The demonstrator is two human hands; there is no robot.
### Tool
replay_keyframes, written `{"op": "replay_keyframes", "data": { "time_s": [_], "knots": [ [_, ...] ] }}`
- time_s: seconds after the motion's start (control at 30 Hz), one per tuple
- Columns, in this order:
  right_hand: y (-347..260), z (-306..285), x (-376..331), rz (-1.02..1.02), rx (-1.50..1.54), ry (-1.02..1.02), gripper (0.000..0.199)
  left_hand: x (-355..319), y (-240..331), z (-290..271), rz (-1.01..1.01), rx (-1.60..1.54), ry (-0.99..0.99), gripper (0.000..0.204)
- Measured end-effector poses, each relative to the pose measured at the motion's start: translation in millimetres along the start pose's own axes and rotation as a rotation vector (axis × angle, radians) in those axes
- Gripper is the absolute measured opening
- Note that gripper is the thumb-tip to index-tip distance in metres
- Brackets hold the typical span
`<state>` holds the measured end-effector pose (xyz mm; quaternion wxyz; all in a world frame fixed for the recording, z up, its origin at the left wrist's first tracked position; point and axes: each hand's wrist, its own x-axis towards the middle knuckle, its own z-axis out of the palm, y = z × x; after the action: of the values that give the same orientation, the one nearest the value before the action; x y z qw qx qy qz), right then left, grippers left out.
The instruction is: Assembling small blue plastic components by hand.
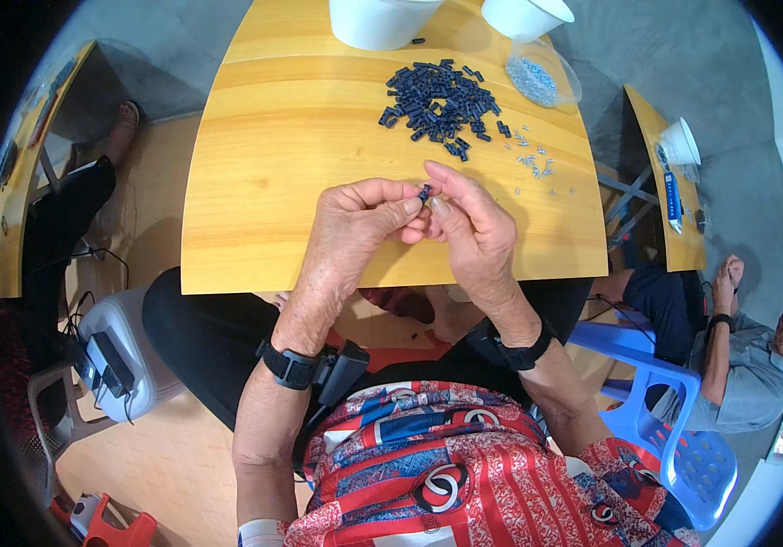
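Over the near part of the wooden table (291,164), my two hands meet at the fingertips. My left hand (350,228) pinches a small black plastic part (425,193) between thumb and fingers. Against the same part, the fingers of my right hand (481,228) are closed; whatever they grip there is too small and partly covered to name. Beyond my hands lies a heap of similar black plastic parts (442,100). To its right, small silvery metal pieces (535,166) lie scattered on the wood, and more fill a clear shallow container (569,87).
Two white tubs (378,23) (524,14) stand at the far edge. On the right, a person (747,365) sits by a blue plastic chair (656,383) and another table (656,201). A white plastic box (136,346) stands at left, near another person's leg (68,219).
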<state>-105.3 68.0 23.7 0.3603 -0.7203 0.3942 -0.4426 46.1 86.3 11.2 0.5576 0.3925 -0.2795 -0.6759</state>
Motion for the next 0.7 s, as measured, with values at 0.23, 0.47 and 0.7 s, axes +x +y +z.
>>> {"op": "replay_keyframes", "data": {
  "time_s": [0.23,0.47,0.7],
  "knots": [
    [-0.6,-7.7,3.6,-0.066,-0.121,-0.033,0.015,0.4,-3.0,-0.4,0.013,0.007,-0.008,0.011],
    [4.1,-0.7,-2.2,-0.015,-0.053,-0.003,0.014,0.7,-8.2,0.1,0.055,0.005,0.003,0.01],
    [16.4,-1.7,-5.0,-0.089,-0.023,-0.004,0.022,2.1,-5.7,-1.6,0.017,0.044,-0.01,0.01]
  ]
}}
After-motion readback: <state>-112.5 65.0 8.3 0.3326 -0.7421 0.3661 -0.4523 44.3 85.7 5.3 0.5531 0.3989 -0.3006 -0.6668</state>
